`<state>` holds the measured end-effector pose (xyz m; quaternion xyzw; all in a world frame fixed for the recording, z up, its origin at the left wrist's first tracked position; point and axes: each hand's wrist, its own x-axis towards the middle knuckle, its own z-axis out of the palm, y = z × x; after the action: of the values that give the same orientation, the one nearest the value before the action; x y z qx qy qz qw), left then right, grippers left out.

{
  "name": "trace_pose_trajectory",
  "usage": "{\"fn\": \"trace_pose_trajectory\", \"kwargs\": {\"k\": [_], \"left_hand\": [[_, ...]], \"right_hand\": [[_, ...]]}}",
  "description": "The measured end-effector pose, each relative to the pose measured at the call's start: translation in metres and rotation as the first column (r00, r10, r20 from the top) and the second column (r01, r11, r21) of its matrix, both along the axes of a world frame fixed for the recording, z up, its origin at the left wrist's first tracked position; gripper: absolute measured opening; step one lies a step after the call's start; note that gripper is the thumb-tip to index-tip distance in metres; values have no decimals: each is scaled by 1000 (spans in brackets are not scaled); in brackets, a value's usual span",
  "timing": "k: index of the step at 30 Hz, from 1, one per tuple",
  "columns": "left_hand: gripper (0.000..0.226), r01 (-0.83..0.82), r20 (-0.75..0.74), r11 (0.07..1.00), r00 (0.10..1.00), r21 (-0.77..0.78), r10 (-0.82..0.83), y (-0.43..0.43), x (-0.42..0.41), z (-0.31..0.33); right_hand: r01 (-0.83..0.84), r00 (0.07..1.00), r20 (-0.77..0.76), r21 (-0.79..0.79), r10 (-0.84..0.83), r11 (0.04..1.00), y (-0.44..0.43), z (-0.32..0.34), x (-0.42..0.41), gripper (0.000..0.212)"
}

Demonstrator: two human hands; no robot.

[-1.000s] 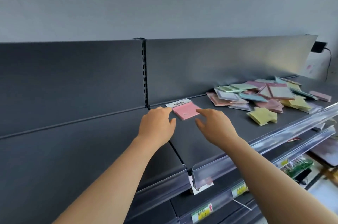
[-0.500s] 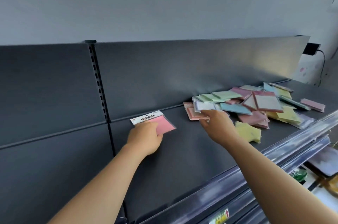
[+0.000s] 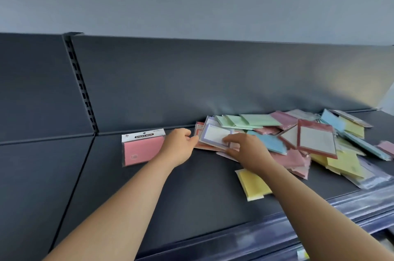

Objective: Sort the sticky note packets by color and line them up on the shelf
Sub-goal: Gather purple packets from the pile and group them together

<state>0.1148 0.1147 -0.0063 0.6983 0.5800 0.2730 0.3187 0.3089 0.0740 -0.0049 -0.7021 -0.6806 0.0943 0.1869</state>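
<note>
The right hand [image 3: 245,149] has its fingers curled over the near edge of a white sticky note packet with a purple border [image 3: 214,135], grasping it where it lies on top at the nine o'clock end of the heap of mixed pastel packets [image 3: 298,160]. The left hand [image 3: 179,145] reaches in from nine o'clock, its fingertips touching the left edge of the same stack; whether it pinches anything cannot be told. At nine o'clock from the left hand, just beside it, a pink sticky note packet in clear wrap with a white header card [image 3: 142,149] lies flat and alone on the dark grey metal shelf [image 3: 191,201], close to the back panel. A pale yellow packet [image 3: 252,186] lies apart at six o'clock from the right hand. The sort looks barely begun: one packet is placed and the heap is still mixed. The step in hand seems to be drawing a packet out of the heap. The next move probably calls for lifting it free without dragging its neighbours, then starting a new colour spot beside the pink one.
</note>
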Motion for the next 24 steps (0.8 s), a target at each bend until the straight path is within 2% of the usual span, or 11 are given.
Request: {"fn": "trace_pose_trajectory", "kwargs": {"k": [1,4,6,8,10,12,15,20,24], "left_hand": [[23,-16,8,1000,1000,5,16,3,6,-3],[30,-102,15,995,995,11,102,11,18,-9],[23,-131,6,991,991,19,131,14,21,-10],[13,-160,49,987,986,-24,161,14,20,-9],[10,-201,111,977,972,-73,208,14,15,-6],[12,-237,102,970,965,-44,241,13,8,-2],[23,-315,25,949,949,11,315,10,-7,4],[25,-471,-172,879,863,70,476,-6,-39,4],[25,-488,-301,865,812,118,499,-13,-52,-4]], "right_hand": [[-35,999,-18,6,35,999,-2,-1,2,31],[-138,986,-96,8,138,990,-7,-3,3,35],[-189,971,-152,-8,185,982,-8,-1,5,40],[-157,966,-209,-5,153,988,-6,3,9,41],[-67,984,-163,-4,65,998,0,5,15,42],[-37,998,-48,-60,35,998,6,4,17,41],[-83,996,33,-117,88,990,8,-2,11,35],[-135,990,17,-88,137,987,6,-6,2,43],[-163,986,-29,-87,161,983,7,-5,-8,39]]}}
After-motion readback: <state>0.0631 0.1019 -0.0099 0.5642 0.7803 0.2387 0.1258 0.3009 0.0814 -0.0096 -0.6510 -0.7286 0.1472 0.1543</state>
